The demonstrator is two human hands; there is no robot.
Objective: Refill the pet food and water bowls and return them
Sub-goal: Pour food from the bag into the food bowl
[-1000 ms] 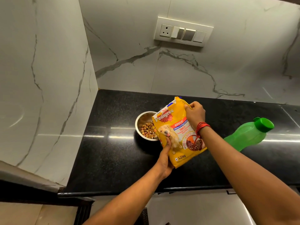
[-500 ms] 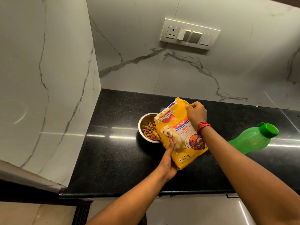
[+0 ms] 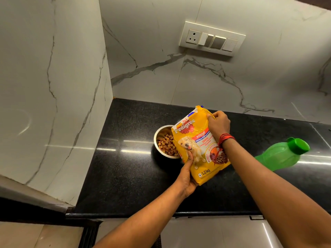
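Hands [image 3: 186,173] — food bag [image 3: 197,140] over bowl [image 3: 158,133]

A white switch panel [image 3: 212,38] with one socket is mounted on the grey-veined marble wall [image 3: 179,72] above the glossy black table [image 3: 125,167].

Black counter [image 3: 125,167] lies bare left of the bowl [image 3: 158,135]; green bottle [image 3: 279,154] blocks the right.

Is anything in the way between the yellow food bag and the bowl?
Nothing visible. The food bag, held by the left hand and right hand, hangs right over the bowl, which already holds kibble.
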